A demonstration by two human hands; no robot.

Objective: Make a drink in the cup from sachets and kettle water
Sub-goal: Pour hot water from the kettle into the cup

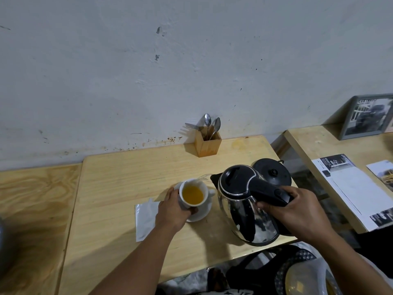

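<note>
Cup [193,193] w/ amber liquid, L hand [173,209] gripping it, R hand [297,213] gripping tilted kettle [240,201]

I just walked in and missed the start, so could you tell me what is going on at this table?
A person is pouring water from a steel kettle, held by its handle in the right hand, into a white cup on a saucer. The left hand steadies the cup, which holds yellow-orange liquid. A silver sachet lies on the wooden table beside it, and the kettle base sits behind.
</note>
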